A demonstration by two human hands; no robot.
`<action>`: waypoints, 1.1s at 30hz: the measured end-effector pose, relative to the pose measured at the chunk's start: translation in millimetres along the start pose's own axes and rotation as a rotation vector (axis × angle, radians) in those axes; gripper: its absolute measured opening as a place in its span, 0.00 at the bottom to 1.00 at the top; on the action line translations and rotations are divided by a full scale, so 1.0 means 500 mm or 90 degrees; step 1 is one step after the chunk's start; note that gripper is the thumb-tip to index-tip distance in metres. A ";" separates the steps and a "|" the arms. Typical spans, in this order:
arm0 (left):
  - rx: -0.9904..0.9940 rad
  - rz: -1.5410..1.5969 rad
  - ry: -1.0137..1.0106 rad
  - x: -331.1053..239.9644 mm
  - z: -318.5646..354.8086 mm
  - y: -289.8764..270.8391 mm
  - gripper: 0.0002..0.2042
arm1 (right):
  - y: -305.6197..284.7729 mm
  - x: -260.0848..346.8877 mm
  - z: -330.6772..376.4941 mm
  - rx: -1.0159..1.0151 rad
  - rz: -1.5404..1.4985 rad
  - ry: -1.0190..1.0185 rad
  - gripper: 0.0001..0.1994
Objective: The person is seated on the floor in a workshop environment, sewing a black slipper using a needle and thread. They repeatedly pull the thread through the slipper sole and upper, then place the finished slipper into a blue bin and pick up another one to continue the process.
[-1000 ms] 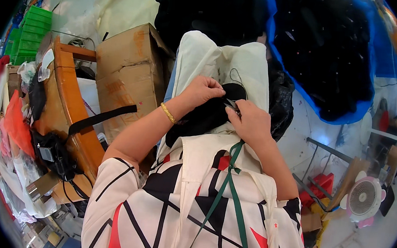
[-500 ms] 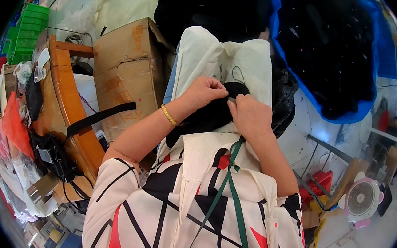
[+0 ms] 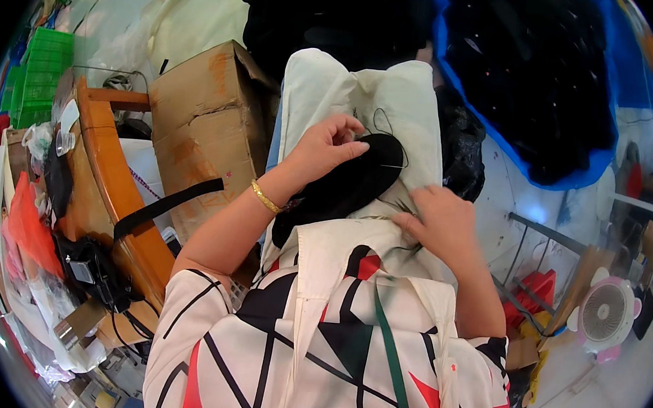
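A black fabric piece with a rounded edge [image 3: 356, 177] lies over the cream cloth [image 3: 410, 95] on my lap. My left hand [image 3: 330, 148] grips its upper left edge, thumb on top and fingers bent. Near the right rim a needle [image 3: 392, 165] shows as a thin bright line across the fabric. A loop of black thread [image 3: 383, 120] curls out above it. Apart from the fabric, to its right, my right hand [image 3: 441, 220] has its thumb and fingers around something small and dark, too blurred to name. A green ribbon [image 3: 390, 342] hangs down my front.
Left of my lap stand a cardboard box [image 3: 194, 122] and a wooden chair frame [image 3: 115, 178] with a black strap [image 3: 167, 206]. Ahead lie black cloth [image 3: 334, 26] and a blue-edged bag of black pieces [image 3: 531, 82]. A pink-white fan [image 3: 605, 318] stands at right.
My right hand has left the black fabric and moved right and toward me. The fabric shows more openly, needle visible. My left hand stays at its edge.
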State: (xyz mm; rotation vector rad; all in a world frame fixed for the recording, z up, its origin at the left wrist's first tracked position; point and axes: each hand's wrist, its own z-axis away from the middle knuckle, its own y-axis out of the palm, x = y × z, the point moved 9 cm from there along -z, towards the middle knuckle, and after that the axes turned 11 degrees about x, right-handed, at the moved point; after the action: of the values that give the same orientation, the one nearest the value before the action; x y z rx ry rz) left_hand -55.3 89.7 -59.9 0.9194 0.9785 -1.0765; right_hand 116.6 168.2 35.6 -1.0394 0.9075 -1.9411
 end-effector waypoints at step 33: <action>-0.020 -0.133 -0.061 -0.020 0.092 0.088 0.10 | 0.014 -0.018 -0.071 -0.160 -0.002 -0.215 0.06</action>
State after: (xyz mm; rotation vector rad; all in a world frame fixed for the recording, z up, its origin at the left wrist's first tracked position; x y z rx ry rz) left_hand -6.5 59.1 -31.5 0.7443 1.0257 -1.2656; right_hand 90.8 180.7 11.7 -1.4619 0.9680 -1.6126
